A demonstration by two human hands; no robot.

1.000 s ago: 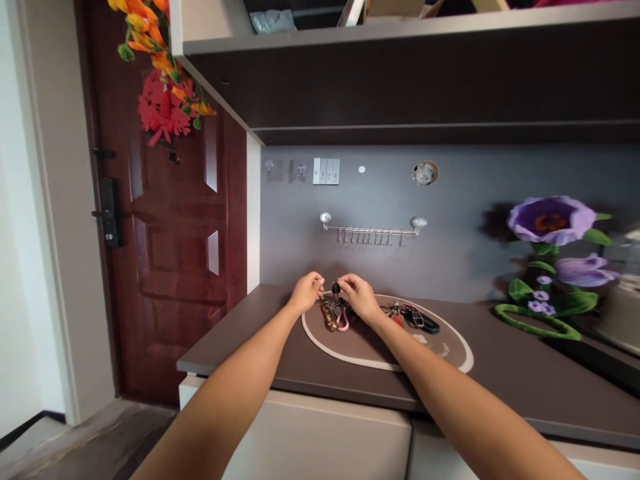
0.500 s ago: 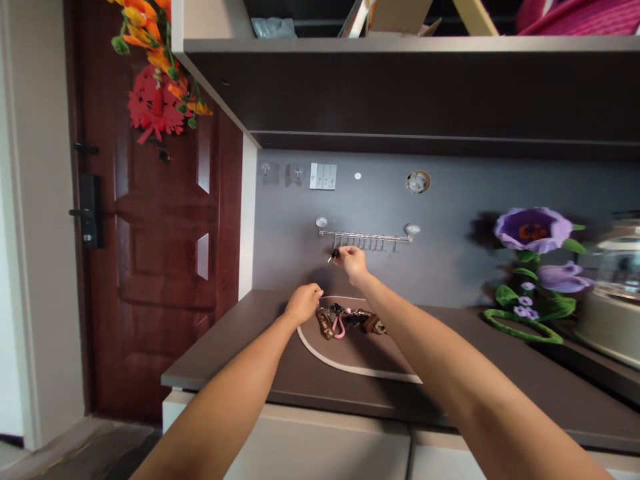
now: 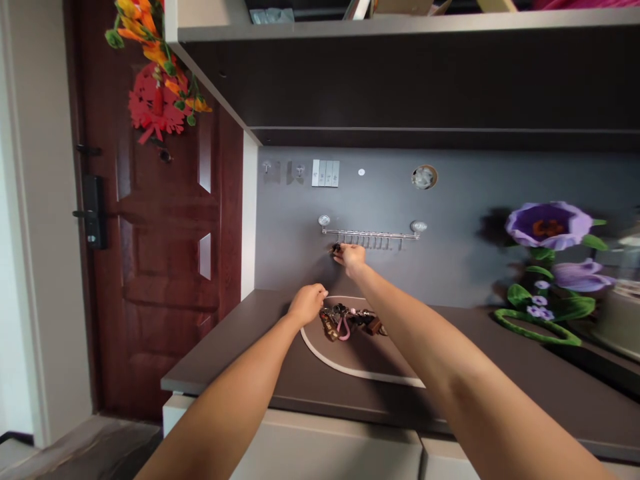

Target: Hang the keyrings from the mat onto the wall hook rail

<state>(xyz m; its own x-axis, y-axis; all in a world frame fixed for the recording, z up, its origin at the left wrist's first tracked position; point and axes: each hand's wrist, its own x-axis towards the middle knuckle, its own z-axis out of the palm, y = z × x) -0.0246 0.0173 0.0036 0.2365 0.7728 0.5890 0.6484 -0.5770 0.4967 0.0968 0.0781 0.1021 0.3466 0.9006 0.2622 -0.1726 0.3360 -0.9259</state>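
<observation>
My right hand [image 3: 353, 256] pinches a key [image 3: 336, 248] with a dark head, just below the left end of a silver hook rail [image 3: 373, 234] on the grey wall. Whether the key touches a hook, I cannot tell. Lower and to the left, my left hand [image 3: 307, 303] has its fingers closed, and nothing shows in them. It hovers at the left edge of a brown mat [image 3: 345, 357] with a pale rim. On the mat lies a pile of keys and key fobs, including a brown fob [image 3: 329, 328] and a pink loop [image 3: 343, 329]; my right forearm hides part of it.
A dark shelf [image 3: 400, 87] overhangs the brown counter [image 3: 225, 347]. Purple fabric flowers [image 3: 549, 227] stand at the right beside a pale, clear-topped appliance [image 3: 623, 313]. On the left is a dark red door [image 3: 165, 300] with orange flowers [image 3: 145, 33] in front.
My right hand has raised the key slightly, closer to the rail's hooks. My left hand stays near the mat's edge. The view has shifted slightly.
</observation>
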